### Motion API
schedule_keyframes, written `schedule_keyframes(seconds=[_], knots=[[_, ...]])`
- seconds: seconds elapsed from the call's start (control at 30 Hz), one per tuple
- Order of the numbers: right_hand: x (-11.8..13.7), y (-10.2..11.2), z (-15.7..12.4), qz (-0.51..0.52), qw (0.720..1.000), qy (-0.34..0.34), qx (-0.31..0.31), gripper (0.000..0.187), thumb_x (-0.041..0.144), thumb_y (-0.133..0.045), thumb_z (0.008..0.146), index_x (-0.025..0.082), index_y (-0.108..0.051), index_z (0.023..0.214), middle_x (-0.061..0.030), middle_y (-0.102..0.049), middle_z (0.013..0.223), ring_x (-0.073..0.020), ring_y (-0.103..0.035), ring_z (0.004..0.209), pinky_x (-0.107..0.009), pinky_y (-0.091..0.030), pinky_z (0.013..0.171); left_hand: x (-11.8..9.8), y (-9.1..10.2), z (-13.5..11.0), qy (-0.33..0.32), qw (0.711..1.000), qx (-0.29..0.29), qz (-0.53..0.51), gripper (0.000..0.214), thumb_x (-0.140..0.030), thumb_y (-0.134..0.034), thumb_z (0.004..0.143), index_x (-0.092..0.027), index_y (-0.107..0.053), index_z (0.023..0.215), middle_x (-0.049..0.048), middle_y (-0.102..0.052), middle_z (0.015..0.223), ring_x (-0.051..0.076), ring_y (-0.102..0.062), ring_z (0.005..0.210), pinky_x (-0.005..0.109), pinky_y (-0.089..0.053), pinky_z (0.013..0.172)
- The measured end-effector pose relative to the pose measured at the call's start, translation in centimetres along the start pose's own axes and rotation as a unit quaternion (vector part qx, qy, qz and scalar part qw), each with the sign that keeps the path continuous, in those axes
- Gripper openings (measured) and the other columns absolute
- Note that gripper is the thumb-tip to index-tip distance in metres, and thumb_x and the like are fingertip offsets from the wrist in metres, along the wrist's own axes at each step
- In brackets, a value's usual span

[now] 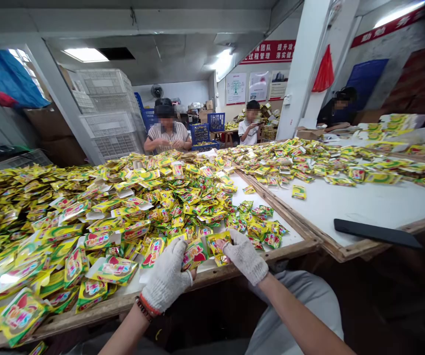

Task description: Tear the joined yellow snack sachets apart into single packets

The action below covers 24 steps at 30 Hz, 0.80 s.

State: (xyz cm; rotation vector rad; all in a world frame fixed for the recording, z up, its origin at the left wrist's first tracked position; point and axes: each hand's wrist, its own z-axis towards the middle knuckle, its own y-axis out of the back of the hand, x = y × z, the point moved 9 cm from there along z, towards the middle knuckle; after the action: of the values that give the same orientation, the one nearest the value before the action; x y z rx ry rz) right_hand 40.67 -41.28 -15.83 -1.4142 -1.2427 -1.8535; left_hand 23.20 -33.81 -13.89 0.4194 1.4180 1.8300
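Both of my hands wear white knitted gloves with bare fingertips, just above the table's front edge. My left hand (168, 273) is closed on a small green packet (194, 254) with a watermelon print. Beside it, my right hand (245, 259) pinches a yellow and green packet (218, 249) between thumb and fingers. The two packets are close together; whether they touch, I cannot tell. Left of my hands lie flat yellow-green printed cartons (112, 270), some with open white flaps. Small filled packets (266, 229) form a loose group to the right.
A large heap of cartons and packets (68, 217) covers the left of the table. Raised wooden strips (282, 207) divide the white tabletop (319, 204). A dark flat bar (377, 233) lies near the right edge. Across the table sits a person (168, 133); two others are farther back.
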Motion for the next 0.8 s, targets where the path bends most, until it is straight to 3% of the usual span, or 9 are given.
schedule_keyframes(seconds=[0.13,0.27,0.43,0.63,0.8], knots=[[0.8,0.9,0.2,-0.074,0.995,0.073,0.003,0.03,0.042,-0.053,0.075,0.013,-0.053,0.069,0.0024,-0.049,0.06,-0.0015,-0.036,0.055,-0.013,-0.027,0.052,-0.8,-0.3,-0.3,0.021,0.999,0.035,-0.016,0.052,-0.038,-0.057,0.067,-0.023,-0.05,0.117,0.0049,-0.049,0.128,0.015,-0.052,0.116,0.03,-0.05,0.101],[1.2,1.9,0.6,-0.119,0.989,0.082,-0.017,0.03,0.038,-0.054,0.074,0.011,-0.048,0.061,0.0024,-0.046,0.06,-0.0012,-0.032,0.057,-0.014,-0.024,0.053,-1.7,-0.3,-0.3,0.023,0.998,0.052,-0.013,0.054,-0.037,-0.059,0.066,-0.023,-0.051,0.118,0.005,-0.048,0.13,0.015,-0.051,0.119,0.029,-0.049,0.104],[0.9,1.7,0.5,-0.122,0.99,0.044,-0.062,0.03,0.041,-0.05,0.076,0.013,-0.048,0.066,0.0015,-0.047,0.063,-0.0021,-0.034,0.058,-0.015,-0.024,0.054,-2.2,0.4,-0.3,0.013,1.0,-0.013,0.016,0.048,-0.045,-0.056,0.069,-0.023,-0.054,0.112,0.0042,-0.054,0.123,0.015,-0.055,0.11,0.028,-0.053,0.094],[0.4,1.0,-0.2,-0.119,0.986,0.081,-0.082,0.034,0.046,-0.044,0.081,0.014,-0.054,0.078,-0.0013,-0.056,0.073,-0.0031,-0.042,0.063,-0.015,-0.032,0.061,-1.5,0.1,-0.6,-0.011,0.996,-0.089,0.03,0.055,-0.052,-0.057,0.067,-0.019,-0.056,0.111,0.0062,-0.058,0.118,0.015,-0.056,0.11,0.028,-0.054,0.095],[1.5,1.5,-0.2,-0.16,0.978,0.13,-0.008,0.031,0.043,-0.049,0.079,0.014,-0.057,0.077,-0.0013,-0.057,0.074,-0.003,-0.04,0.063,-0.015,-0.031,0.061,-1.2,-0.9,-0.7,-0.05,0.998,-0.023,0.026,0.062,-0.05,-0.062,0.064,-0.02,-0.055,0.118,0.0064,-0.055,0.126,0.017,-0.054,0.118,0.03,-0.053,0.1]])
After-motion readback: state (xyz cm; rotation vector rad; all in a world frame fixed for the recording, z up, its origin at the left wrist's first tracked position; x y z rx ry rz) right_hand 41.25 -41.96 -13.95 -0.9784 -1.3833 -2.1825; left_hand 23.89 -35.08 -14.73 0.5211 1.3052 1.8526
